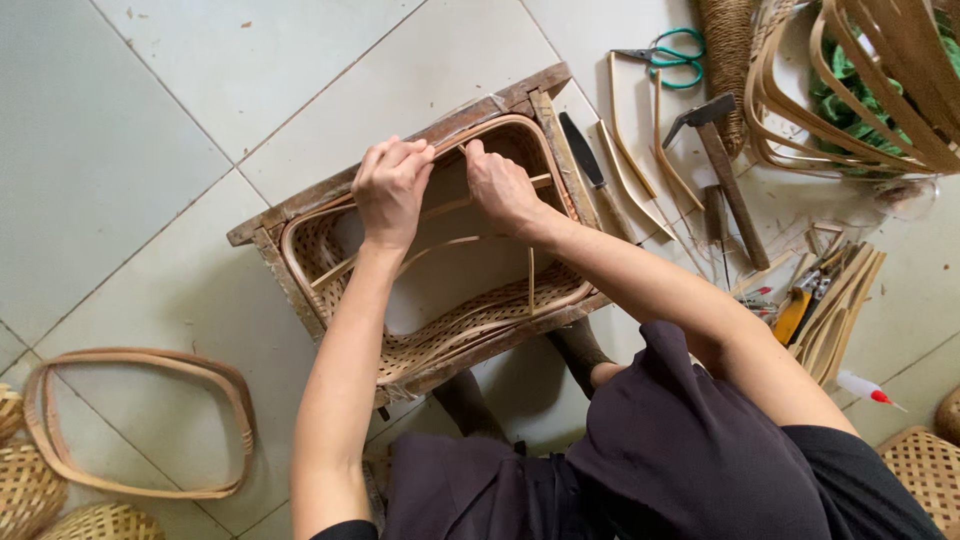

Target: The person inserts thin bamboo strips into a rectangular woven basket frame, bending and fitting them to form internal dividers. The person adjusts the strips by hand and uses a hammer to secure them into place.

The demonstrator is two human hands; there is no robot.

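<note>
Head view: I see my left hand [392,188] and right hand [500,187] pinching the pale bent bamboo rim strip [500,125] of the woven rectangular basket [440,335].

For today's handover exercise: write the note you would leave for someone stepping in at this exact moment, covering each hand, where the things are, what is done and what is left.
Left hand: fingers curled over the far rim of the woven bamboo basket, gripping the rim strip.
Right hand: beside it, pinching the same rim.
The basket sits on a worn wooden stool on the tiled floor.
Done: base and sides look woven, rim hoop seated.
Left: the rim where both hands work seems unfinished; loose strips cross the opening.
Nearby: spare bamboo hoop at left; hammer, scissors and knife at right.
</note>
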